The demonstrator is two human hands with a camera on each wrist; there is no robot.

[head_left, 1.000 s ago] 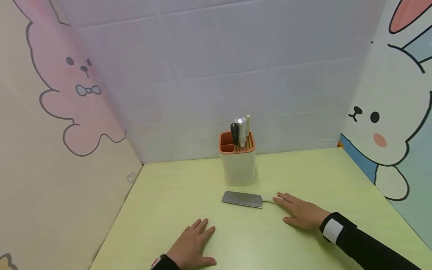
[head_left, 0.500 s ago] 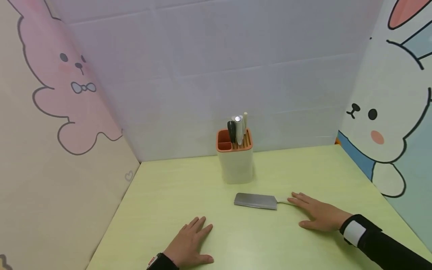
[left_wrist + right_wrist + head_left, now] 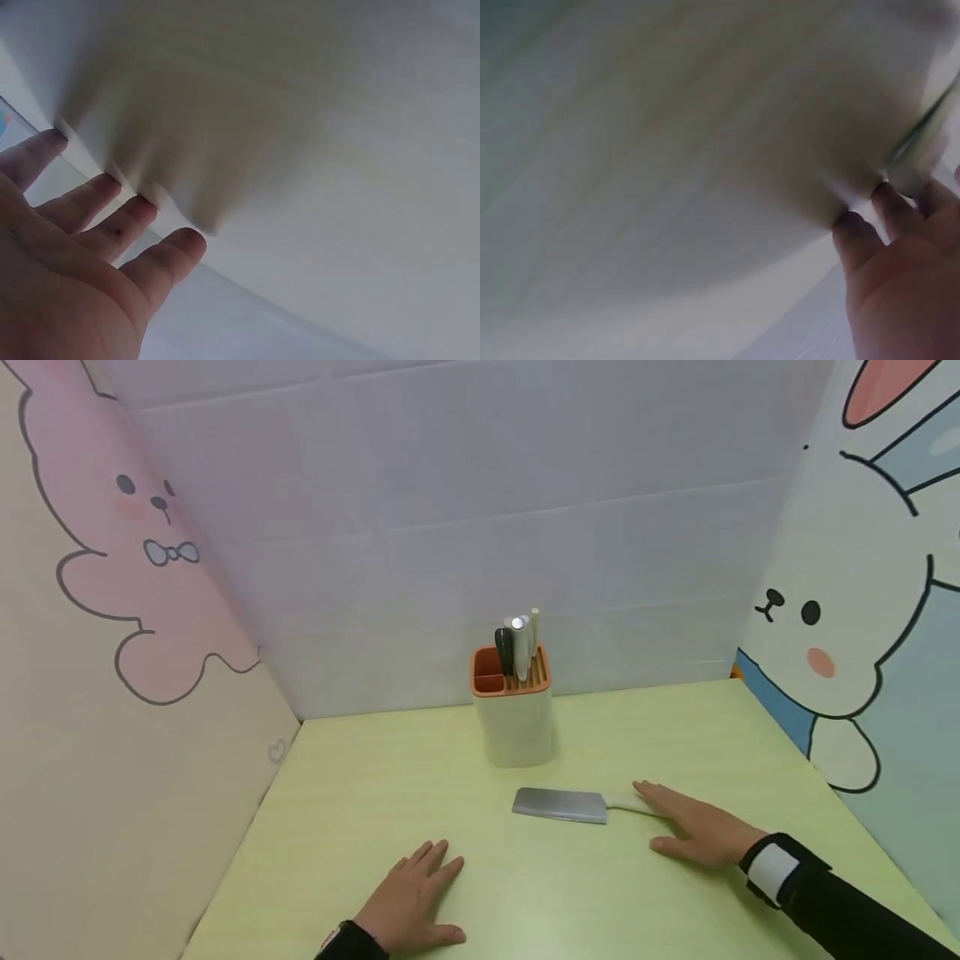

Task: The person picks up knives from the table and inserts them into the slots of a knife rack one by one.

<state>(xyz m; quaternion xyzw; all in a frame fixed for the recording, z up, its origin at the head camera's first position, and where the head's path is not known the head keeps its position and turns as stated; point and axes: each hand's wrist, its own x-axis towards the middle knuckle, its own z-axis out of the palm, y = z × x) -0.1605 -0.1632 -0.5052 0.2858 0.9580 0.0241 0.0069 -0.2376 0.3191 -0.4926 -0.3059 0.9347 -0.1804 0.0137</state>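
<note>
A cleaver [image 3: 559, 806] with a broad grey blade and a pale handle lies flat on the pale green table [image 3: 360, 777], its blade pointing left. My right hand [image 3: 697, 822] rests at the handle's end, fingers extended and partly over it. In the right wrist view the handle [image 3: 911, 169] shows beside the fingertips of the right hand [image 3: 900, 270]. Spread flat near the table's front, my left hand [image 3: 408, 897] holds nothing. The left wrist view shows the left hand [image 3: 82, 255] with its fingers apart and its fingertips against the tabletop.
Behind the cleaver stands a white knife block [image 3: 513, 731] with an orange rim and slotted top. Several handles, including a black one [image 3: 504, 650], stick up from it. Walls with cartoon rabbits [image 3: 817, 610] enclose the table at the back and sides.
The cleaver has slid to the right along the table with my right hand, away from the knife block's front. My left hand has stayed in place. The head view has shifted slightly.
</note>
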